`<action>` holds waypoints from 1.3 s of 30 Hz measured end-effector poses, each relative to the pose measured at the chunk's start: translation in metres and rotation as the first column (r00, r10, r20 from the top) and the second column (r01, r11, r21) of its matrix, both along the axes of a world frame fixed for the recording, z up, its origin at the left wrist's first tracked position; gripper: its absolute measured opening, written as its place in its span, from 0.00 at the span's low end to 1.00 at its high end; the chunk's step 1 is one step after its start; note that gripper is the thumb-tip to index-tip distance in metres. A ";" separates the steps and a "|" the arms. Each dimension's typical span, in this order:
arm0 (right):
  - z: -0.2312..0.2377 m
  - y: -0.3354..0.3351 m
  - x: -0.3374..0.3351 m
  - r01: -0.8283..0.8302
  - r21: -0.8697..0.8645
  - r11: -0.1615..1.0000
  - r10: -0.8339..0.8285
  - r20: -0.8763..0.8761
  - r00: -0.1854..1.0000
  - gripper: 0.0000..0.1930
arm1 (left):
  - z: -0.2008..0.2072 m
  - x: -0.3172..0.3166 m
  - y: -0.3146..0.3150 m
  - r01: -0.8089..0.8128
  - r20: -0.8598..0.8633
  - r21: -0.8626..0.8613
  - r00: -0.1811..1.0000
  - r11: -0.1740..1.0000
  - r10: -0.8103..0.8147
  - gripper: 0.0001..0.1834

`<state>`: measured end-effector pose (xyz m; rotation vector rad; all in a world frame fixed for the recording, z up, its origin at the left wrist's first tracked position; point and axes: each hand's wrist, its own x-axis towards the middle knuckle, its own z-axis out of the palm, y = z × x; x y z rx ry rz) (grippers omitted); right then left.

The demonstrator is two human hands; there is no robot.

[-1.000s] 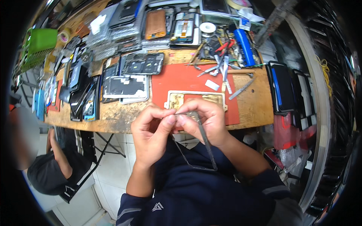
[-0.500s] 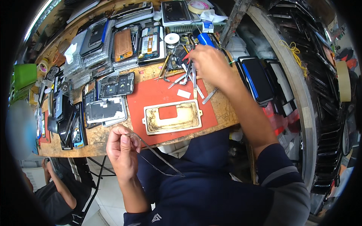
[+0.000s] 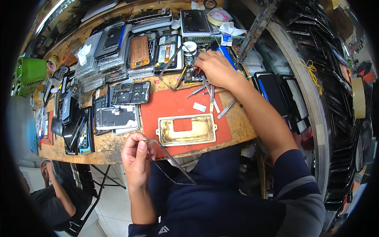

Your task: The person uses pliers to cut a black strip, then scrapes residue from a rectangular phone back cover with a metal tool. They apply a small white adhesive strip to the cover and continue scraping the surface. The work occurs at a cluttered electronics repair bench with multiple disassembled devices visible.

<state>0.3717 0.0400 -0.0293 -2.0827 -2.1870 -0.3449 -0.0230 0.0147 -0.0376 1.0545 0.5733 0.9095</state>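
Observation:
My left hand [image 3: 136, 160] is raised in front of the bench edge. Its thumb and fingers pinch a thin, dark, bent frame [image 3: 173, 162], whose loop hangs over my lap. My right hand [image 3: 216, 68] reaches into the tool cluster at the back, its fingers curled downward. Beneath them shows a red-and-black handled tool [image 3: 197, 72]; the fingertips are hidden, so what they grip is unclear. A gold-coloured metal tray [image 3: 205, 136] with a rectangular opening lies on the red mat [image 3: 152, 118]. A thin dark bent strip [image 3: 167, 63] leans among the tools.
Phone parts and bubble-wrapped stacks [image 3: 89, 65] crowd the left and back. Tweezers [image 3: 227, 108] and a small white card [image 3: 199, 107] lie right of centre. A blue cylinder [image 3: 227, 57] stands beside my right hand. A post [image 3: 256, 29] rises behind. Another person [image 3: 59, 193] sits lower left.
My right hand has lowered slightly, its fingers more curled over the tools. A thin dark strip now shows left of it. My left hand keeps the frame; the whole view has shifted a little.

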 end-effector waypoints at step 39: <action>0.033 -0.108 -0.241 0.034 0.279 0.960 0.270 -0.949 0.162 0.14 | 0.006 0.030 -0.026 -0.278 0.350 -0.108 0.888 0.954 0.298 0.10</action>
